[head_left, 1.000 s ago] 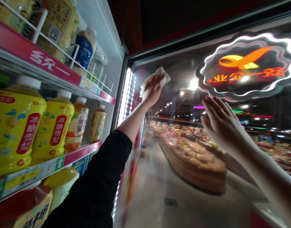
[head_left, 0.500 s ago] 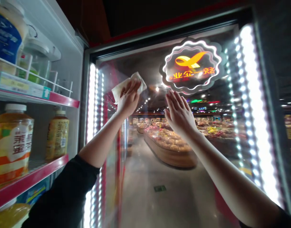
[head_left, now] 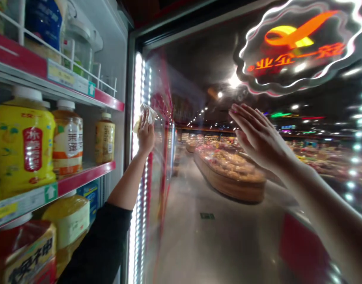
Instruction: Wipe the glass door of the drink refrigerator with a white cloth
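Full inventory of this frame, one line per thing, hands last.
glass door: one, clear, open, fills centre and right
lit sign: one, orange and yellow with white glowing edge, top right of the door
light strip: one, white, down the door's left edge
shelves: two seen, red fronted, left, inside the cooler
yellow bottle: one, big, middle shelf, far left
orange bottle: one, white cap, beside it
amber bottle: one, small, further back
cloth: one, white, pressed to the door's left edge
left hand: black sleeve, grips the cloth
right hand: open, flat against the glass
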